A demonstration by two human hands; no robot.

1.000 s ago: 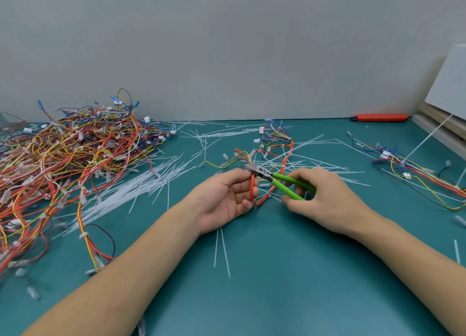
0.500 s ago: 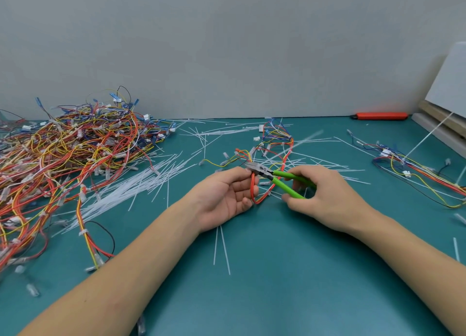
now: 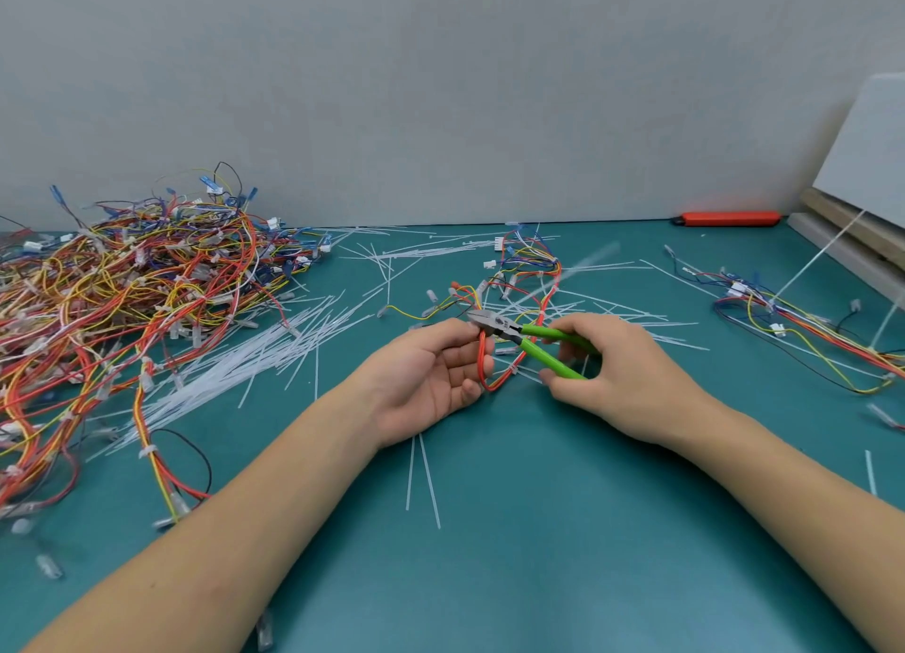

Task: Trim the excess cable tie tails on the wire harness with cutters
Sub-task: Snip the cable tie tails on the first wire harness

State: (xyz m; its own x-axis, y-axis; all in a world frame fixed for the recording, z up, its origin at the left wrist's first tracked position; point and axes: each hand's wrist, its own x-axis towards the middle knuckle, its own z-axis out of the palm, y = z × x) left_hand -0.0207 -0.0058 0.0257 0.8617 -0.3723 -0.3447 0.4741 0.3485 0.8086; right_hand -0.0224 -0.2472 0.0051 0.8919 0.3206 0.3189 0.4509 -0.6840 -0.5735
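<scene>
- A teal work mat (image 3: 489, 554) is laid up against a plain grey wall, and loose white offcuts (image 3: 235, 363) are scattered pretty much everywhere on it.
- A big tangle of wires (image 3: 122, 299) is heaped at the far left; a smaller bundle (image 3: 803, 324) lies off to the right, and an orange tool (image 3: 729, 219) is parked by the wall.
- The wire harness (image 3: 487, 358) being worked on sits mid-mat, its red loop pinched between thumb and curled fingers of the left hand (image 3: 426, 378).
- The green-handled cutters (image 3: 529, 336) are gripped by the right hand (image 3: 622, 373), fingers wrapped round both handles; the metal nose is pointed at the left fingertips, right where the loop is held.
- Whether the blades are fully closed can't be made out, too small to tell.
- Looks like a snip is being lined up, or made, on a tie tail there.
- To get it done clean: the flat side of the blades should be pressed flush against the tie head, so no sharp stub is left.
- The wires should be kept out of the blades, since insulation gets nicked easily.
- The fingertip should be kept clear too.
</scene>
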